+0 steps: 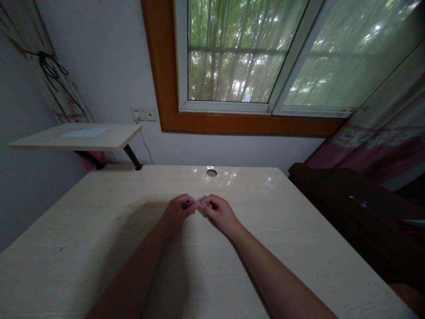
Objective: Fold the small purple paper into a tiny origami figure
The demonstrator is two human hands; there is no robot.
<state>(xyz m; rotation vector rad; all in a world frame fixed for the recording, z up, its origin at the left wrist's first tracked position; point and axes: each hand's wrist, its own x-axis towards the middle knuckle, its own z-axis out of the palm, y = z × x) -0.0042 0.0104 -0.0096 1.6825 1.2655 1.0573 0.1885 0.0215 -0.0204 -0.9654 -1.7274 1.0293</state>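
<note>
Both my hands rest together on the middle of a pale wooden desk (99, 230). My left hand (177, 210) and my right hand (219, 212) meet at the fingertips, each pinching one end of a tiny pale purple object (198, 203). It is too small to name. The fingers of both hands are curled and closed round it.
A round cable hole (211, 173) lies at the desk's far edge. A raised shelf (79, 136) stands at the back left, below a wall socket (143, 114). Behind is a barred window (232, 53). Dark wooden furniture (348, 208) sits to the right.
</note>
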